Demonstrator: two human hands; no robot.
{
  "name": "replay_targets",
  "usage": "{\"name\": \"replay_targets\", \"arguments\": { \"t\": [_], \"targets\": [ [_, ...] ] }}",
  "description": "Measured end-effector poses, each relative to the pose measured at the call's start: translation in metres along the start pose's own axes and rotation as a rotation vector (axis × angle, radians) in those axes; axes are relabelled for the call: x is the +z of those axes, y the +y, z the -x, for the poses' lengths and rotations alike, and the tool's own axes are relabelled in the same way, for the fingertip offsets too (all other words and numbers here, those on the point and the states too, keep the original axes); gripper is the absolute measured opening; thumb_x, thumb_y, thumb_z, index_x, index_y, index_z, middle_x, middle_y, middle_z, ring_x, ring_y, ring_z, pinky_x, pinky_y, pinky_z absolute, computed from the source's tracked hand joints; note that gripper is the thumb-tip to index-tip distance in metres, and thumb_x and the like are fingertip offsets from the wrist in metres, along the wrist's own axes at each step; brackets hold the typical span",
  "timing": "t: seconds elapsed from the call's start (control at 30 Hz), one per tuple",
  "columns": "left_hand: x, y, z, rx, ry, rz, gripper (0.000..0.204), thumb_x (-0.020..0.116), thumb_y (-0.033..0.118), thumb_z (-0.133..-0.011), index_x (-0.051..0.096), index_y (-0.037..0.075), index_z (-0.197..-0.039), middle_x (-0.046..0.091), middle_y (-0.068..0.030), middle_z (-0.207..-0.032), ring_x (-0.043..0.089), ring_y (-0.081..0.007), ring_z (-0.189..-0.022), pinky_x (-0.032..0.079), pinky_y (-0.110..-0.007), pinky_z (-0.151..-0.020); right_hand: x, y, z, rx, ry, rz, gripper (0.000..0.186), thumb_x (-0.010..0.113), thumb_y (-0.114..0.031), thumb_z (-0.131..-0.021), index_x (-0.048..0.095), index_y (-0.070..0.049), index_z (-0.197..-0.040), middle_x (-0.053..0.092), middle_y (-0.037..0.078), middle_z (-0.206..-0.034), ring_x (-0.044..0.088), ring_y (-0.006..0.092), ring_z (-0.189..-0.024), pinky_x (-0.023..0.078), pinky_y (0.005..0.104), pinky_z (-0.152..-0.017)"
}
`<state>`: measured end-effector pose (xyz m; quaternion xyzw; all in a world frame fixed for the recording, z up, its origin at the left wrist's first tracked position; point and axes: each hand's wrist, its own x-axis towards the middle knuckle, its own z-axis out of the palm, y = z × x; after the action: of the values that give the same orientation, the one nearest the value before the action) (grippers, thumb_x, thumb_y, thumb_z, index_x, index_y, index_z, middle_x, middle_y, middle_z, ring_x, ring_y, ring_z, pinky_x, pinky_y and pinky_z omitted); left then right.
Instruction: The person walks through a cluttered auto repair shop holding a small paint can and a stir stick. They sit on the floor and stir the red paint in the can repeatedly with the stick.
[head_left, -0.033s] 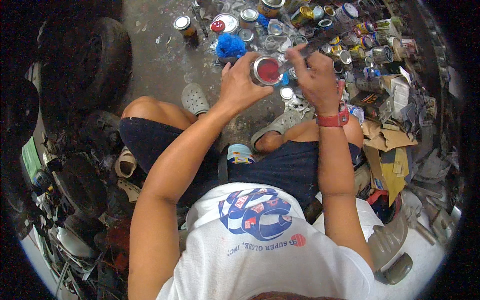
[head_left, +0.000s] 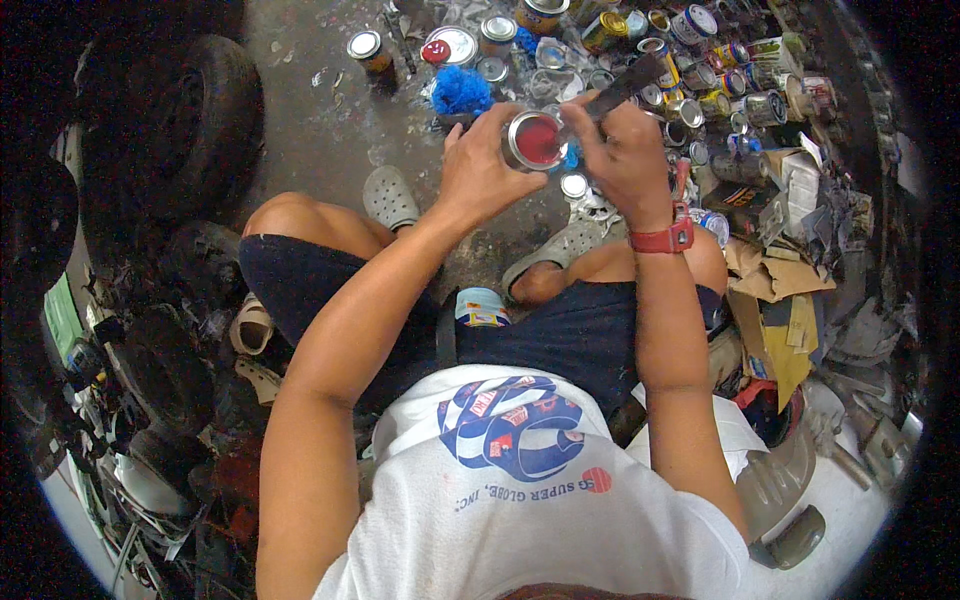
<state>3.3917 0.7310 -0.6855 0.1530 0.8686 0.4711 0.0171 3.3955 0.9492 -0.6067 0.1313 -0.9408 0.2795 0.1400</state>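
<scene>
1. The small can (head_left: 513,152) is gripped by the left hand (head_left: 483,165), up in the air.
2. A dark, flat tool (head_left: 628,86) is gripped by the right hand (head_left: 632,155), beside the can.
3. The can is already opened; red stuff (head_left: 538,140) is left inside.

- Red wristwatch (head_left: 662,239), just behind the right fingers (head_left: 590,147)
- Pale, holed clogs (head_left: 388,199), below finger level
- Dark shorts (head_left: 560,335), farther from the fingers
- White short-sleeved T-shirt (head_left: 430,540), farthest back, blue print (head_left: 510,425), red dot (head_left: 597,480)
</scene>
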Motion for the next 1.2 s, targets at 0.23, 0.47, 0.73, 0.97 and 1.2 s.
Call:
{"name": "replay_targets", "arguments": {
  "t": [0.23, 0.47, 0.73, 0.97, 1.2],
  "targets": [
    [-0.002, -0.004, 0.002, -0.12, -0.131, 0.093, 0.095, 0.097, 0.044, -0.068, 0.062, 0.013, -0.15, 0.072, -0.0119, -0.146, 0.067, -0.0365, -0.138, 0.035, -0.069, -0.125, 0.012, -0.014, -0.002, -0.036, -0.015, -0.347, 0.021, 0.08, -0.027, -0.104, 0.084, -0.006, -0.102, 0.078, 0.017, -0.089, 0.074, 0.0392, -0.08, 0.057, 0.0469, -0.07],
    [0.003, -0.008, -0.004, 0.049, 0.013, -0.029, 0.082, 0.099, 0.035, -0.069, 0.064, 0.013, -0.141, 0.08, -0.0117, -0.126, 0.077, -0.0351, -0.119, 0.053, -0.053, -0.108, 0.013, 0.002, -0.002, -0.025, -0.067, -0.137, 0.022, 0.08, -0.026, -0.105, 0.083, -0.004, -0.101, 0.077, 0.017, -0.087, 0.073, 0.0388, -0.082, 0.056, 0.0473, -0.072],
    [0.002, -0.009, -0.003, 0.017, -0.016, -0.02, 0.087, 0.099, 0.034, -0.066, 0.063, 0.013, -0.142, 0.08, -0.0123, -0.126, 0.076, -0.0346, -0.12, 0.053, -0.052, -0.107, 0.012, -0.008, -0.009, -0.013, -0.039, -0.314, 0.022, 0.079, -0.026, -0.106, 0.083, -0.004, -0.102, 0.079, 0.017, -0.09, 0.074, 0.0379, -0.079, 0.055, 0.0456, -0.071],
    [0.001, -0.006, -0.003, 0.016, -0.016, -0.017, 0.088, 0.1, 0.034, -0.065, 0.064, 0.013, -0.142, 0.08, -0.0141, -0.124, 0.076, -0.0365, -0.118, 0.054, -0.052, -0.106, 0.01, -0.005, -0.009, -0.007, -0.044, -0.383, 0.022, 0.079, -0.026, -0.107, 0.083, -0.004, -0.104, 0.079, 0.017, -0.091, 0.074, 0.0368, -0.079, 0.056, 0.0443, -0.071],
    [0.001, -0.005, -0.004, 0.001, -0.024, 0.02, 0.087, 0.1, 0.036, -0.065, 0.064, 0.013, -0.141, 0.08, -0.0145, -0.125, 0.076, -0.0376, -0.118, 0.054, -0.052, -0.105, 0.016, 0.012, -0.004, 0.061, -0.121, -0.276, 0.024, 0.078, -0.027, -0.107, 0.083, -0.003, -0.105, 0.08, 0.016, -0.092, 0.074, 0.038, -0.083, 0.057, 0.0451, -0.074]
  ]
}}
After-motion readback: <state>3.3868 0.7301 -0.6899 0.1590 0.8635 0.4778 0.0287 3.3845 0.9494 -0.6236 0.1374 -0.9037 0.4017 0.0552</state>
